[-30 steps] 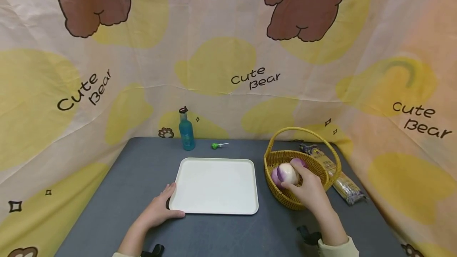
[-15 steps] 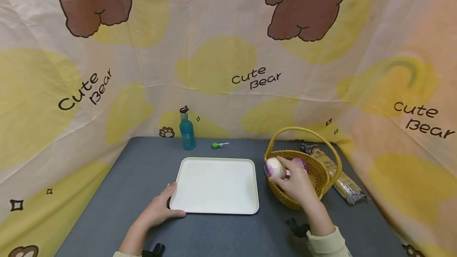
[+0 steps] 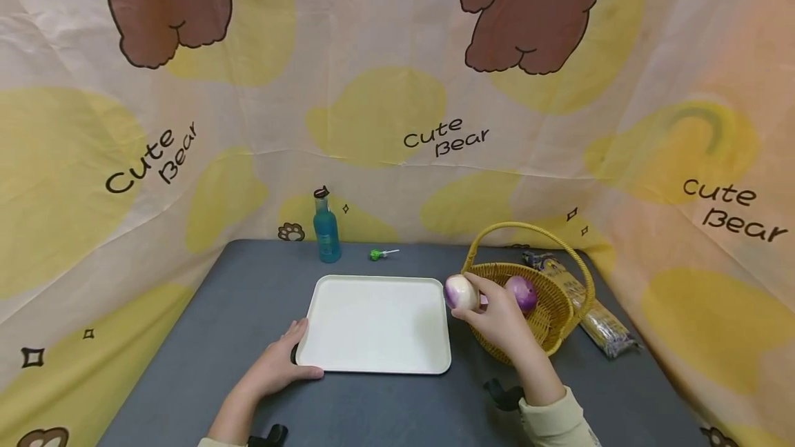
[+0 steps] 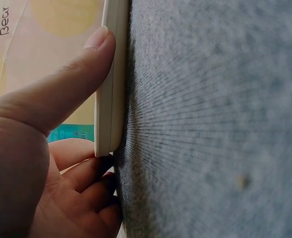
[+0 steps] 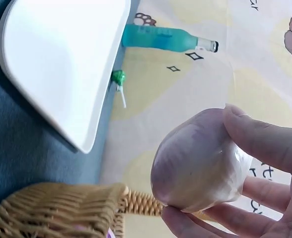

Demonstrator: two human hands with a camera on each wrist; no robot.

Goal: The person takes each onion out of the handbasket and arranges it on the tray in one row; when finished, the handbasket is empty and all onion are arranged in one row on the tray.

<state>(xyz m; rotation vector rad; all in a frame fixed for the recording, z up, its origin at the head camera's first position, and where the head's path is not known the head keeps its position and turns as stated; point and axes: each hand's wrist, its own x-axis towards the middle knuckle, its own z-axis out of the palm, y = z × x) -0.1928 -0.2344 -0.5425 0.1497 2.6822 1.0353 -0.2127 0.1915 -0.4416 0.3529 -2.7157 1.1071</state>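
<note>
"So, what is the right hand [image 3: 499, 312] doing?"

"You are pinching a white-and-purple vegetable [image 3: 461, 293] between your thumb and fingers. It is hovering above the table [image 3: 385, 412], by the left rim of the basket [image 3: 549, 319], near the tray [image 3: 379, 326] but apart from it."

"And the left hand [image 3: 273, 363]?"

"That one is gripping the near left corner of the tray; your thumb is pressing along the near edge while your fingers are curling by the left side."

"What else is lying about?"

"A darker vegetable [image 3: 520, 294] is resting inside the basket, and a long packet [image 3: 599, 326] is lying just beside the basket, on its right. Beyond the tray, a blue bottle [image 3: 326, 233] is standing upright near a green lollipop [image 3: 375, 254]. Behind everything, a printed cloth [image 3: 379, 116] is hanging."
</note>
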